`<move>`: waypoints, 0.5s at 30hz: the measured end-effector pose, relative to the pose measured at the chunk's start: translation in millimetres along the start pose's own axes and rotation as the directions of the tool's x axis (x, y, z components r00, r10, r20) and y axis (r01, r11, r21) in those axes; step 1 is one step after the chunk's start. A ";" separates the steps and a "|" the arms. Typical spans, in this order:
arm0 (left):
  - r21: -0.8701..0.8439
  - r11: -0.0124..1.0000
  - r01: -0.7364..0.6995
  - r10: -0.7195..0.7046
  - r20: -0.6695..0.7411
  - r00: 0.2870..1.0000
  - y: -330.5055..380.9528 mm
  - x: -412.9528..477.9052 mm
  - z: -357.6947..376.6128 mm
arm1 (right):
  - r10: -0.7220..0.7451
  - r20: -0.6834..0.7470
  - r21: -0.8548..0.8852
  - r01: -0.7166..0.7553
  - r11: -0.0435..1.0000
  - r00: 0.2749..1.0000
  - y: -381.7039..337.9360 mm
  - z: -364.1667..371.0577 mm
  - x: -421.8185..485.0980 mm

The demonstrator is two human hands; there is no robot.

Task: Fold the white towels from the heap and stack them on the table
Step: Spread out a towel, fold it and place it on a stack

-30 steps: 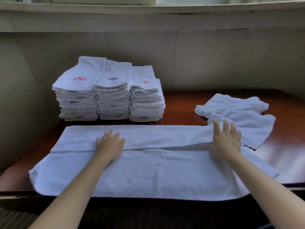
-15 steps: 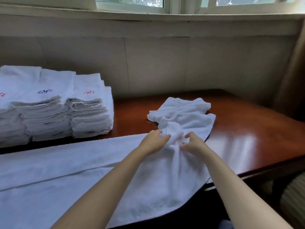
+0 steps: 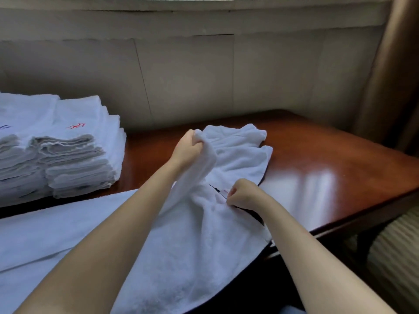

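Both hands grip the towel (image 3: pixel 192 234) end at frame centre — left hand (image 3: pixel 187 147) lifts a corner, right hand (image 3: pixel 241 196) pinches the edge. Match corners before folding over.

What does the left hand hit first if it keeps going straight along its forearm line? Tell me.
Probably the loose towel just beyond it. The left hand, gripping the end of the long towel, points up and away toward the wall. Depth is unclear, so it may pass above it.
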State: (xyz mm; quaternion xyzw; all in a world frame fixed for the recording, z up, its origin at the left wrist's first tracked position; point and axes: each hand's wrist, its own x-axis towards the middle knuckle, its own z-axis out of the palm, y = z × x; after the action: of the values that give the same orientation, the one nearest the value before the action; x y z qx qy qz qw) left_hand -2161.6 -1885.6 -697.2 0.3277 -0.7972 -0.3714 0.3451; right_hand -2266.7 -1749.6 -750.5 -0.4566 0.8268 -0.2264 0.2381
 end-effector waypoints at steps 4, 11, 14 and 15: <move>-0.125 0.989 -0.079 0.089 0.071 0.994 22.2 2.9 -23.5 | -0.068 -0.022 0.027 0.068 0.997 0.997 3.9 7.7 -1.9; -0.212 0.964 -0.157 0.161 0.001 0.987 36.2 -3.8 -47.0 | -0.026 -0.125 0.019 0.029 0.999 0.992 3.4 3.5 -5.8; -0.163 0.965 -0.206 0.201 -0.047 0.978 35.6 -3.2 -52.4 | 0.125 -0.292 0.155 -0.082 0.984 0.948 14.1 -15.2 -6.6; -0.147 0.964 -0.221 0.213 -0.066 0.975 35.2 -2.8 -52.7 | 0.186 -0.326 0.180 -0.132 0.975 0.927 19.3 -20.8 -7.5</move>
State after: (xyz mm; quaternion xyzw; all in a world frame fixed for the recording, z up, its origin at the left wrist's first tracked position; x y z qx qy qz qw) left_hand -2127.6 -1884.8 -643.7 0.2201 -0.7886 -0.3833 0.4276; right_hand -2288.2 -1730.6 -744.1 -0.3218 0.8697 -0.3455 0.1437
